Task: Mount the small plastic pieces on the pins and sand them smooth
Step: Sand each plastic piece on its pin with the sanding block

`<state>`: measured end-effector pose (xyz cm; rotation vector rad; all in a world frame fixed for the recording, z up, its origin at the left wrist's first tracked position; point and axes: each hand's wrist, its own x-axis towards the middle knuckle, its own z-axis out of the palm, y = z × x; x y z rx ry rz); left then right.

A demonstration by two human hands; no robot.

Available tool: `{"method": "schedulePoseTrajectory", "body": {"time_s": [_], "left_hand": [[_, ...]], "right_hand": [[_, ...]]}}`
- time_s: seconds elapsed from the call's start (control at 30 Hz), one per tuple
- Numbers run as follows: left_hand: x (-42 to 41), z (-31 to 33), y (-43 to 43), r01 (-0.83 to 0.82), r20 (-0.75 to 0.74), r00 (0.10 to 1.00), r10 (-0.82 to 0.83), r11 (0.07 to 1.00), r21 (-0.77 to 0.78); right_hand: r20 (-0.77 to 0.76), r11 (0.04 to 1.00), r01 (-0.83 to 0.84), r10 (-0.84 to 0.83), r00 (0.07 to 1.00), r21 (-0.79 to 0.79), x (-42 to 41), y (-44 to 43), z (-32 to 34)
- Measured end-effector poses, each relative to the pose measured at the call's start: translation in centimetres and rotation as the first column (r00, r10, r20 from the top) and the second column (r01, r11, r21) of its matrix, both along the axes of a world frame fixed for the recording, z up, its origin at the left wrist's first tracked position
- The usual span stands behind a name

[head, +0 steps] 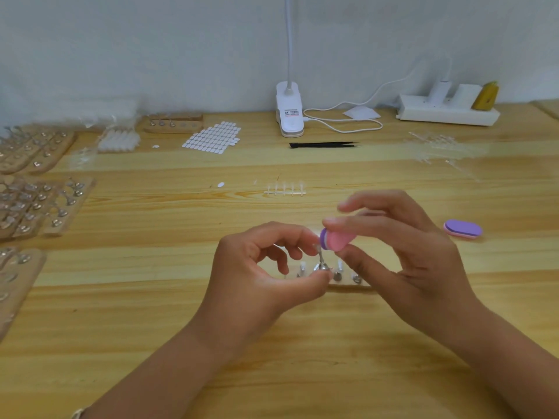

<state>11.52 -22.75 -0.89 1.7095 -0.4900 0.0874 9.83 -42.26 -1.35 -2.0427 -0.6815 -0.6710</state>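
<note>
Pale wooden table (151,313) under a white wall (151,40). Near centre the left hand (260,276) pinches 1 metal pin (320,263) at its base, above the pin holder (352,287). At 3 o'clock of it, the right hand (411,252) pinches a pink-purple sanding block (338,240) against the pin's top

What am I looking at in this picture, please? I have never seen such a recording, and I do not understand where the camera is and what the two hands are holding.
There is no machine here: a person works with bare hands. The one camera sits on the person's head and looks down at a wooden table. The left hand pinches a small metal pin. The right hand holds a pink and purple sanding block at the pin's top. A second sanding block, black tweezers, a clip lamp and wooden boards of pins lie around.
</note>
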Motion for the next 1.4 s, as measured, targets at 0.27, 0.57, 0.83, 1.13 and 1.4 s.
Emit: {"method": "schedulePoseTrajectory", "body": {"time_s": [0.27,0.57,0.83,1.13,1.4], "left_hand": [[-0.1,0.1,0.2,-0.041,-0.006,0.999,0.042,0.999,0.027],[-0.2,0.2,0.1,-0.047,-0.042,0.998,0.048,0.999,0.027],[-0.1,0.3,0.1,-0.054,-0.069,0.996,0.055,0.998,0.029],[-0.1,0.2,0.1,-0.047,-0.082,0.995,0.052,0.997,0.061],[0.0,0.4,0.2,-0.025,-0.072,0.997,0.026,0.999,0.02]], "right_hand": [[0.05,0.995,0.097,-0.096,0.994,-0.014,0.3,-0.9,-0.4],[0.161,0.988,0.124,-0.108,0.981,-0.091,0.4,-0.6,-0.9],[0.177,0.983,0.142,-0.119,0.977,-0.119,0.4,-0.8,-1.2],[0.182,0.987,0.087,-0.061,0.981,-0.137,0.4,-0.6,-1.5],[0.184,0.984,0.013,0.021,0.983,-0.179,0.1,-0.3,-1.5]]}}
